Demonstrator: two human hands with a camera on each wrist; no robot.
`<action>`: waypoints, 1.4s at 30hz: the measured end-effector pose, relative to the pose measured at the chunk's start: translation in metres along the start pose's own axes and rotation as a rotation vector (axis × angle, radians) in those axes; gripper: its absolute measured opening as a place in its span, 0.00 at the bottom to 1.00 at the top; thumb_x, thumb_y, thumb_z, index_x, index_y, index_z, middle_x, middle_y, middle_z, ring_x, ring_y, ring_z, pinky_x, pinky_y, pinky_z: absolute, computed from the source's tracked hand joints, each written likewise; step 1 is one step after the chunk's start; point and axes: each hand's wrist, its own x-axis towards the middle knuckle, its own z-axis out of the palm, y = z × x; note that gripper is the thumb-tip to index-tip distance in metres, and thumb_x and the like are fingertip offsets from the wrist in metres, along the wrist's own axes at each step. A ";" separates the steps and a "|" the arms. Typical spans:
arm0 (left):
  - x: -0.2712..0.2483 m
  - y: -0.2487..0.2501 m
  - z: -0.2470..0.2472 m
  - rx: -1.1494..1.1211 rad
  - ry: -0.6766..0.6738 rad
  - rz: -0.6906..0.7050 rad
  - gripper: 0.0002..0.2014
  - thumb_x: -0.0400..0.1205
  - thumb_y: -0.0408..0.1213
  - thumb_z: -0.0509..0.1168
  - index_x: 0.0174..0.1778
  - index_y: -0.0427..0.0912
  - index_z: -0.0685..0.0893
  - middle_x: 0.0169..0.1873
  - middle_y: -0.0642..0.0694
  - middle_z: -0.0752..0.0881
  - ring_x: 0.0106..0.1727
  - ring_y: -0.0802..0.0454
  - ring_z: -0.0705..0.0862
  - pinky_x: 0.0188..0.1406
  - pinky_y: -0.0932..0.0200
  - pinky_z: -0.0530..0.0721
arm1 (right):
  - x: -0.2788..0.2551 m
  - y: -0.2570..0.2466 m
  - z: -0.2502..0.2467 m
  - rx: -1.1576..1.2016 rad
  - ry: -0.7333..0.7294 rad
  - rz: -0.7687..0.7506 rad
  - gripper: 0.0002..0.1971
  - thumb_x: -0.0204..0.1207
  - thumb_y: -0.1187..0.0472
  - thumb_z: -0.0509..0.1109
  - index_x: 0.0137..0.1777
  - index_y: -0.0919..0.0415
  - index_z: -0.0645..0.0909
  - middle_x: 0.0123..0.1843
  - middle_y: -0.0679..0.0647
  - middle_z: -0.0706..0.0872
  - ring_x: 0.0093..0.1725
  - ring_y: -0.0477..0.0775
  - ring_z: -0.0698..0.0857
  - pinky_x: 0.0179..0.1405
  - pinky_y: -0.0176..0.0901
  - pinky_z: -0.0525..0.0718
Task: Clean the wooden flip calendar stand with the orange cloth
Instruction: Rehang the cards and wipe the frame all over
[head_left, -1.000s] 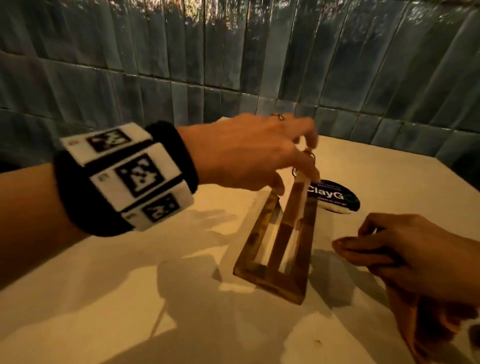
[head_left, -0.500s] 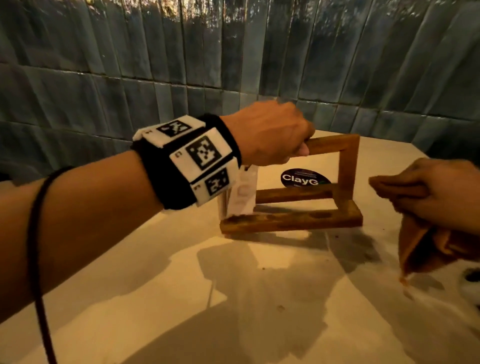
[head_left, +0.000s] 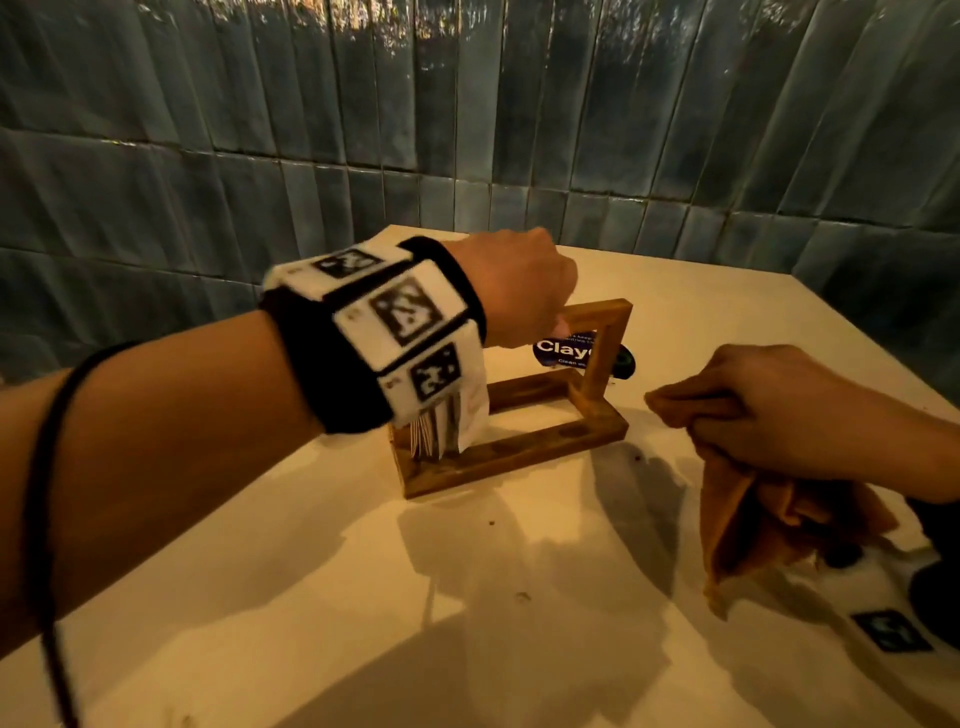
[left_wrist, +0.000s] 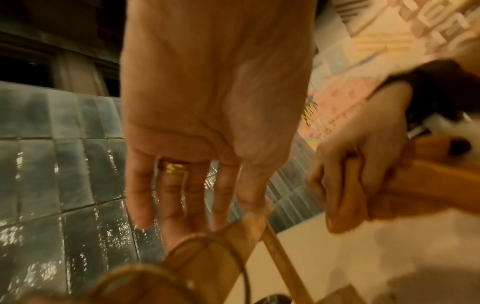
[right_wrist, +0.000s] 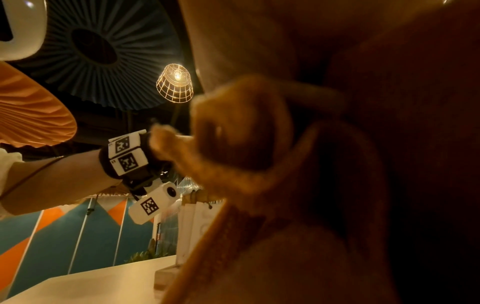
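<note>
1. The calendar stand (head_left: 511, 441) stands upright on the table (head_left: 363, 597), near the tiled wall (head_left: 311, 156) behind it.
2. A round sticker (head_left: 563, 349) lies behind the stand.
3. The left hand (head_left: 511, 288) sits on the stand's top bar; the right hand (head_left: 789, 410), holding the cloth (head_left: 748, 525), is to the stand's right.

Round dark sticker (head_left: 563, 349), perhaps "ClayGo"
</note>
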 end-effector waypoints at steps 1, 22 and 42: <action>-0.006 -0.006 -0.002 -0.029 -0.007 -0.027 0.24 0.83 0.53 0.56 0.68 0.41 0.75 0.54 0.45 0.83 0.53 0.49 0.81 0.53 0.53 0.78 | -0.001 -0.002 0.001 0.018 -0.013 0.000 0.18 0.79 0.59 0.65 0.68 0.48 0.77 0.37 0.37 0.69 0.36 0.41 0.73 0.27 0.28 0.70; -0.119 -0.019 0.073 -0.128 -0.383 0.042 0.14 0.84 0.45 0.57 0.65 0.52 0.76 0.50 0.52 0.82 0.43 0.56 0.84 0.44 0.60 0.86 | 0.007 -0.113 0.049 -0.200 -0.060 -0.486 0.16 0.79 0.55 0.64 0.66 0.48 0.75 0.53 0.52 0.67 0.47 0.47 0.69 0.41 0.39 0.74; -0.115 -0.021 0.073 0.033 -0.367 0.146 0.14 0.82 0.48 0.59 0.62 0.50 0.76 0.45 0.54 0.78 0.34 0.59 0.77 0.33 0.68 0.76 | 0.016 -0.100 0.047 -0.096 -0.047 -0.384 0.11 0.77 0.53 0.67 0.58 0.50 0.83 0.53 0.48 0.72 0.46 0.44 0.74 0.44 0.37 0.81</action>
